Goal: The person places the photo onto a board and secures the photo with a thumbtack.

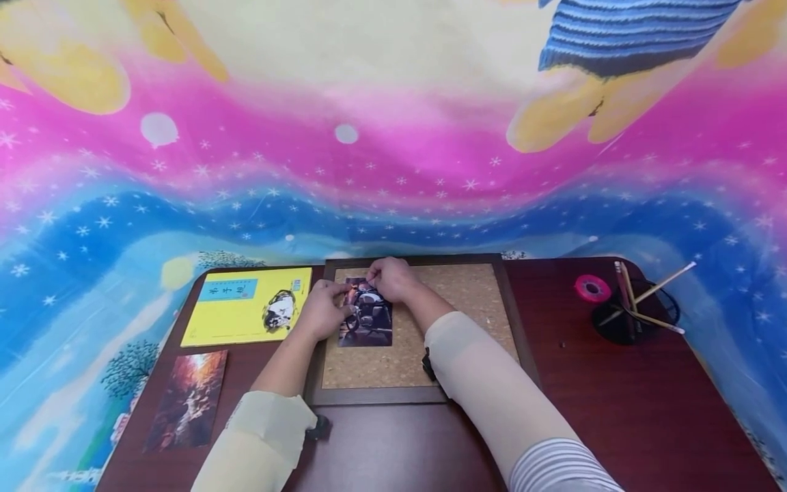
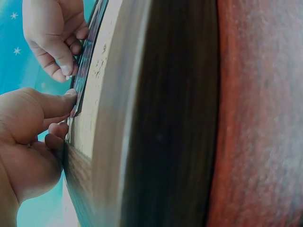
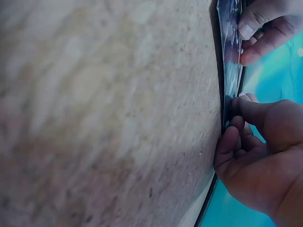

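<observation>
My left hand point(image 1: 321, 312) grips the photo point(image 1: 374, 329) along its left side, presumably steadying it against the corkboard's point(image 1: 481, 290) far left part. My right hand point(image 1: 395, 279) meets its far edge; whether that grip pinches anything, I can't tell.

Both forearms point(image 1: 284, 365) extend forward. The left grip point(image 1: 322, 311) has thumb point(image 3: 258, 18) and forefinger point(image 3: 265, 46) spread. Just to its right, the right grip point(image 1: 393, 278) pinches at the fingertips point(image 2: 65, 68).

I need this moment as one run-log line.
left hand: holds dark picture at left edge | right hand: at its top edge, grip unclear | dark picture: over cork board | orange-red picture: apart, on table
</observation>
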`<state>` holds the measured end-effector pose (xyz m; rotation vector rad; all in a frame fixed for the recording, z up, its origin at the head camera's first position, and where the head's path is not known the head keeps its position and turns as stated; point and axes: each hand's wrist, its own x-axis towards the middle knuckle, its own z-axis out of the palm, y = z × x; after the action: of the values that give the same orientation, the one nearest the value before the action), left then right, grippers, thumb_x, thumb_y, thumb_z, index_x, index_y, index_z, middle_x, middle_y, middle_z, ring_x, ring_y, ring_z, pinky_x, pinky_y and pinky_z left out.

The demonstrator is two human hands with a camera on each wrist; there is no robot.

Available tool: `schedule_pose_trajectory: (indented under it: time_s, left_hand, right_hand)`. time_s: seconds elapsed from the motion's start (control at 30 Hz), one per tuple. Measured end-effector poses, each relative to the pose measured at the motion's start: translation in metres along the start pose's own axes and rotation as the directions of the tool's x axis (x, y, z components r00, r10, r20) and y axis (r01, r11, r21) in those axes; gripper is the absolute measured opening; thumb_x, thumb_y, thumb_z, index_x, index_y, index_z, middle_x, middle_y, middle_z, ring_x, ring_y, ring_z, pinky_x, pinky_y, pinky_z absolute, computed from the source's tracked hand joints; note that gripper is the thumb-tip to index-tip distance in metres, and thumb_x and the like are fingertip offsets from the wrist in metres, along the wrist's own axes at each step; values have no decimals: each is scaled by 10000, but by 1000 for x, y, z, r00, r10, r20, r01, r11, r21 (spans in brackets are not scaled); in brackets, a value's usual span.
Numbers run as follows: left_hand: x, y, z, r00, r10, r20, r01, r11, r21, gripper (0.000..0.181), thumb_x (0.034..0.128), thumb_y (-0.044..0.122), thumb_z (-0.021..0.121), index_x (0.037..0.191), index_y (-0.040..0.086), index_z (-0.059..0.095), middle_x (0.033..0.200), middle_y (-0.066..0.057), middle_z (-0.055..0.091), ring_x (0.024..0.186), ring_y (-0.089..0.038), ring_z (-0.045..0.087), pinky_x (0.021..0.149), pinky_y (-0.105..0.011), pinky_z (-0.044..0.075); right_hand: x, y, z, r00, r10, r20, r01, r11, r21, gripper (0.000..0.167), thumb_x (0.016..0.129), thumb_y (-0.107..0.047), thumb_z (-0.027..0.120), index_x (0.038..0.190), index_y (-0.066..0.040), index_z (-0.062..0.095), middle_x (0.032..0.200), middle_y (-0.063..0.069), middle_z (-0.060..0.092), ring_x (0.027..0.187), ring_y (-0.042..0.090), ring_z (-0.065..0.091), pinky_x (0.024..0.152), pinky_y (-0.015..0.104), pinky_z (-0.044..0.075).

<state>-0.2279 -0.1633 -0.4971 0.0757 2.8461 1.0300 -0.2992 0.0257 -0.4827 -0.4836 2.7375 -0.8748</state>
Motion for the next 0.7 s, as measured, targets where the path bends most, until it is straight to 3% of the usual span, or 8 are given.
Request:
schedule_pose_trajectory:
  time_s: [0.3,0.7]
  left_hand:
    - [0,0,1,1000,-9,1,9,1000,-17,515,947,172,755,1414,3,620,1318,-210,506,1196,-366,548,1047,-520,456]
    - [0,0,2,1000,-20,-4,20,1000,-12,506,948,186,760,1410,24,631,1326,-202,506,1198,-358,544,1055,-509,449]
  right_hand:
    - [5,-6,-1,999,12,33,-11,999,-39,194,976,-68,608,1024,-157,774,1025,-6,729,1056,197,651,945,339,520]
    - [12,-10,-3,995,70,78,-64,995,-80,141,982,-183,647,1016,-172,784,1005,-23,729,959,175,653,913,342,536]
